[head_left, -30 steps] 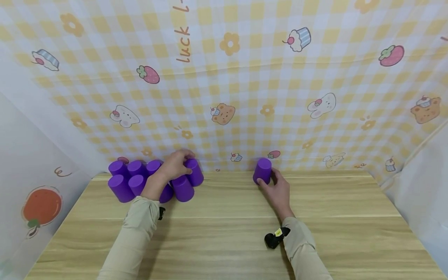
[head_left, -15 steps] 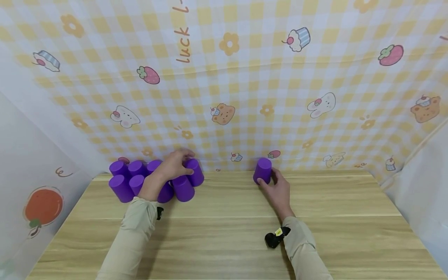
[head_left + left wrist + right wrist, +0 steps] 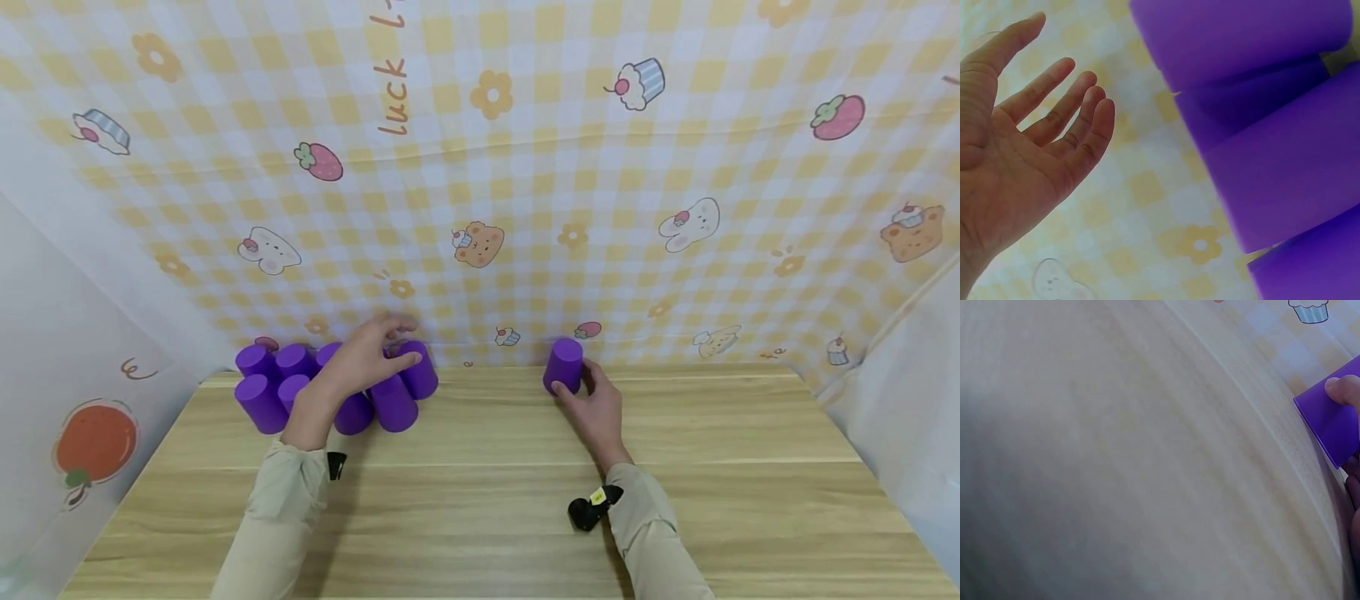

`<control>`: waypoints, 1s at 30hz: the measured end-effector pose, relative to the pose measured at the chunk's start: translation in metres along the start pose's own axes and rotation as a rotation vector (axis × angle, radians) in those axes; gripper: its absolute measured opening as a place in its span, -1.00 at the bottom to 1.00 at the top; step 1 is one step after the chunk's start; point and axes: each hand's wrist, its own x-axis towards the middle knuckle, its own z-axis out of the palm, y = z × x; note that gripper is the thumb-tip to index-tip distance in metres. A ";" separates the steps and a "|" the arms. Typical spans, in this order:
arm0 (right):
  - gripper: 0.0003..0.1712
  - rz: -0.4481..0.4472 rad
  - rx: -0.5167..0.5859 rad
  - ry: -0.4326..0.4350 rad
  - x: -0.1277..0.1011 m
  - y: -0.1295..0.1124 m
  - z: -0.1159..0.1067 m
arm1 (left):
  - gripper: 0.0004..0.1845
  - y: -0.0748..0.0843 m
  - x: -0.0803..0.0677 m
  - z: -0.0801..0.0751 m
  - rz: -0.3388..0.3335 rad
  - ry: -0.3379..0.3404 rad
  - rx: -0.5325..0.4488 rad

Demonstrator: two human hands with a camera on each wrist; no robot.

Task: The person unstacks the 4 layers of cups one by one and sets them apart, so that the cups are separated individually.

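Observation:
Upside-down purple cups stand in two rows at the back left of the table, among them a front left cup (image 3: 258,404) and a back right cup (image 3: 422,372). Over this group hovers my left hand (image 3: 362,360), fingers spread and relaxed. In the left wrist view that hand (image 3: 1041,137) holds nothing, and a gap parts it from several cups (image 3: 1291,144). Its forearm hides part of the group. Farther right, my right hand (image 3: 597,412) grips a single upside-down purple cup (image 3: 564,365) low down, between thumb and fingers. The right wrist view catches only that cup's edge (image 3: 1329,422) and some fingers.
The wood-grain table (image 3: 480,508) meets a yellow checked cloth backdrop (image 3: 525,183) right behind the cups. Pale side walls (image 3: 45,350) bound the table at left and right. A black wrist camera (image 3: 592,508) sits on the right wrist.
My left hand has let go of the back right cup; its thumb and fingers have spread and drawn slightly up. My right hand and its cup stay where they were.

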 end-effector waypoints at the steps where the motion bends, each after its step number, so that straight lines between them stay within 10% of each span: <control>1: -0.27 0.000 -0.003 -0.001 0.000 0.000 0.000 | -0.53 0.003 -0.002 0.000 0.014 0.011 0.006; 8: -0.28 0.003 -0.004 0.005 -0.001 -0.002 -0.001 | -0.65 0.017 -0.021 0.006 0.136 0.098 0.179; 20: -0.30 -0.002 0.012 0.006 -0.003 0.000 0.000 | -0.63 0.018 -0.075 0.017 0.097 0.089 0.288; 30: -0.25 -0.019 -0.051 -0.019 -0.002 -0.007 0.000 | -0.66 0.019 -0.093 0.028 0.128 0.119 0.357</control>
